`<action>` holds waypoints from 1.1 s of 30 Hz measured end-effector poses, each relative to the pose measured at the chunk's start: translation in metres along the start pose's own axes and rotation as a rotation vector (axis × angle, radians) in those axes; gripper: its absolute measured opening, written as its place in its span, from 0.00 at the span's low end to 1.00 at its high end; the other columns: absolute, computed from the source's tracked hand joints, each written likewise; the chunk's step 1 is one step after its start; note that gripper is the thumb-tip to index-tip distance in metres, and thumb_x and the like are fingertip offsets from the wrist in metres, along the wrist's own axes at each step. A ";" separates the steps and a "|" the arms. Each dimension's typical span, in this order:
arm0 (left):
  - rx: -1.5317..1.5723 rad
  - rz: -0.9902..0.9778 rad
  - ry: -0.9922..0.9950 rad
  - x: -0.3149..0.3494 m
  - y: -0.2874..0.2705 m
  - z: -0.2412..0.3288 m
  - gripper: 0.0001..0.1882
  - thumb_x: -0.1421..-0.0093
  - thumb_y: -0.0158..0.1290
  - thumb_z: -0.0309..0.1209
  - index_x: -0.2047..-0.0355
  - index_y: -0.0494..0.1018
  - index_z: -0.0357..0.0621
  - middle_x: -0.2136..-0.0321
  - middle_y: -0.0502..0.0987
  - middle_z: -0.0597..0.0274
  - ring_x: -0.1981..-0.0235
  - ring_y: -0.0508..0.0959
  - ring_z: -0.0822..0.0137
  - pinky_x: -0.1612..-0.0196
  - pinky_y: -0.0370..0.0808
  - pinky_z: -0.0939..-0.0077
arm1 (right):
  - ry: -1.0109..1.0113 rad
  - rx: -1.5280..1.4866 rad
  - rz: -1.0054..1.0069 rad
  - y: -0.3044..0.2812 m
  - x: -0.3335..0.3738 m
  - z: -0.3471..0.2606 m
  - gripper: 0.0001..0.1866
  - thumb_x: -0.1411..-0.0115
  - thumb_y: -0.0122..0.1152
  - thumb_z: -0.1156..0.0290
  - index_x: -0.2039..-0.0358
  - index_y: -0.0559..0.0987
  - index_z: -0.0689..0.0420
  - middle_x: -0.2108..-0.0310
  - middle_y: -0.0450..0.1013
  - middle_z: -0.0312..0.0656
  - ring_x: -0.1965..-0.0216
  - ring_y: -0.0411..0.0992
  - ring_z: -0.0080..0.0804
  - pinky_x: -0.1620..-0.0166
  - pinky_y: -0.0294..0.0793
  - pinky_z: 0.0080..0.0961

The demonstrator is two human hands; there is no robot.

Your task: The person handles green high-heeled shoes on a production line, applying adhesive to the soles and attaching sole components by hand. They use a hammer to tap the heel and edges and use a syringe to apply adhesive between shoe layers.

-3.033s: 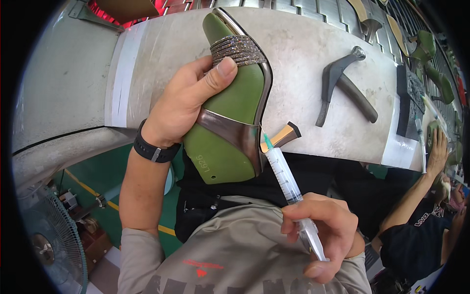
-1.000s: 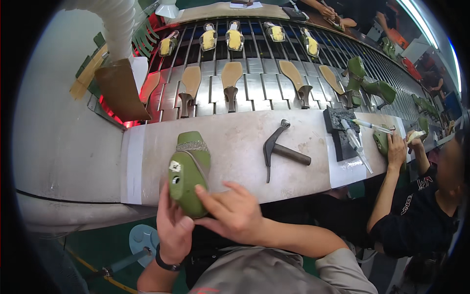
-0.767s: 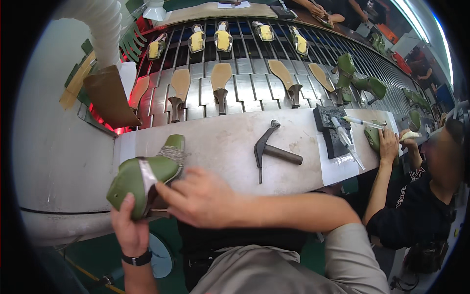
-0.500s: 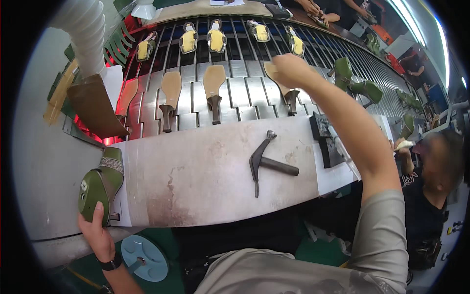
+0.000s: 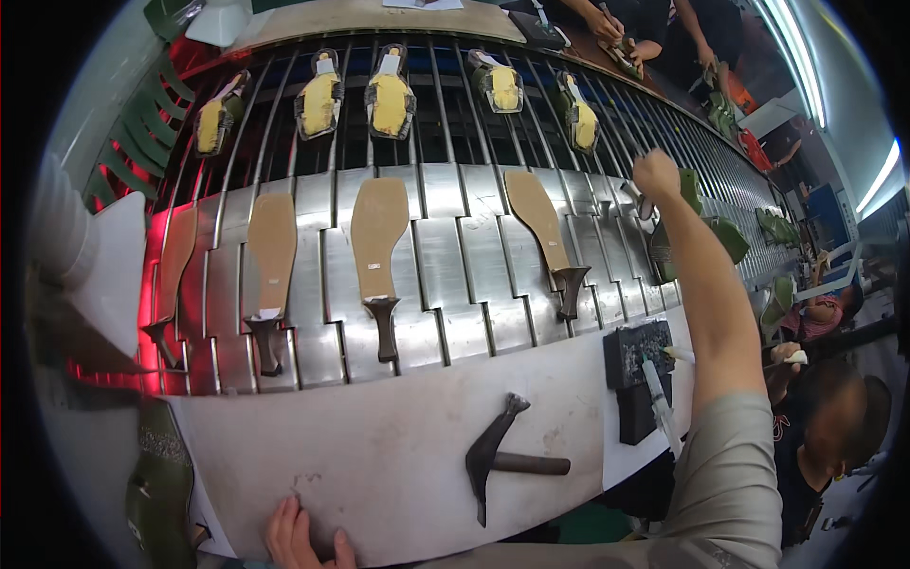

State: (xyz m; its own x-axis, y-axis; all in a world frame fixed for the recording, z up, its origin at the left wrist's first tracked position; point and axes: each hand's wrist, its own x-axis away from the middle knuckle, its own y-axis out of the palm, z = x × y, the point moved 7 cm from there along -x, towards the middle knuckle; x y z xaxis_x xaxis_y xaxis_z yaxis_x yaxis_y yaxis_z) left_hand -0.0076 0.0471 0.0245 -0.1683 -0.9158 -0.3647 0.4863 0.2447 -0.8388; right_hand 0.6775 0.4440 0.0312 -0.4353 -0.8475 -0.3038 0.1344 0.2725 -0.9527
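Observation:
My right hand (image 5: 656, 175) is stretched out over the conveyor, its fingers closed beside several green shoes (image 5: 726, 239). A small pale, shiny piece shows just below the fist; what the fingers hold I cannot make out. My left hand (image 5: 301, 539) rests at the front edge of the worktable (image 5: 379, 431), fingers apart with nothing in them. Left of it, a green heeled shoe (image 5: 159, 474) with a glittery band lies at the table's end, apart from the hand. A hammer (image 5: 488, 455) with a dark head lies on the table's right half.
Tan soles with heels (image 5: 381, 237) lie in a row on the conveyor's metal plates (image 5: 441, 275). Behind them, shoe uppers with yellow bottoms (image 5: 390, 102) lie on the rods. A syringe (image 5: 661, 403) rests by a black block (image 5: 639, 353). Co-workers work at the right and far side.
My left hand has let go of the green shoe and moved right onto the table edge. My right hand has moved from above a tan sole rightward to the green shoes. The view has shifted.

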 end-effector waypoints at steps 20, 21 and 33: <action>0.267 -0.160 -0.134 -0.018 -0.006 -0.014 0.29 0.38 0.60 0.25 0.38 0.69 0.28 0.43 0.77 0.37 0.37 0.76 0.48 0.33 0.70 0.56 | 0.018 -0.422 -0.209 -0.147 0.089 -0.140 0.38 0.41 0.65 0.50 0.44 0.74 0.72 0.53 0.80 0.63 0.51 0.81 0.53 0.47 0.77 0.40; 0.482 -0.188 -0.173 -0.019 -0.006 -0.014 0.31 0.39 0.60 0.24 0.37 0.67 0.29 0.42 0.76 0.38 0.37 0.75 0.47 0.32 0.69 0.55 | 0.020 -0.623 -0.303 -0.165 0.127 -0.153 0.36 0.41 0.66 0.49 0.46 0.75 0.70 0.58 0.80 0.56 0.58 0.80 0.45 0.52 0.78 0.36; 1.421 -0.251 -0.425 0.061 -0.015 0.009 0.61 0.38 0.65 0.20 0.20 0.29 0.47 0.31 0.62 0.39 0.32 0.70 0.53 0.33 0.71 0.61 | -0.179 -1.471 -0.892 -0.157 0.592 -0.285 0.25 0.30 0.66 0.56 0.48 0.75 0.67 0.60 0.81 0.49 0.67 0.80 0.28 0.63 0.81 0.28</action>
State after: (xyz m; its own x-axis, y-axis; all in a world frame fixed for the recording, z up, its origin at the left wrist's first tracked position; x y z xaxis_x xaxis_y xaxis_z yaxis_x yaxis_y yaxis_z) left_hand -0.0169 -0.0150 0.0187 -0.2379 -0.9684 0.0751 0.9283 -0.2039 0.3109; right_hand 0.1448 0.0298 0.0029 0.1924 -0.9648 0.1790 -0.9782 -0.2031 -0.0432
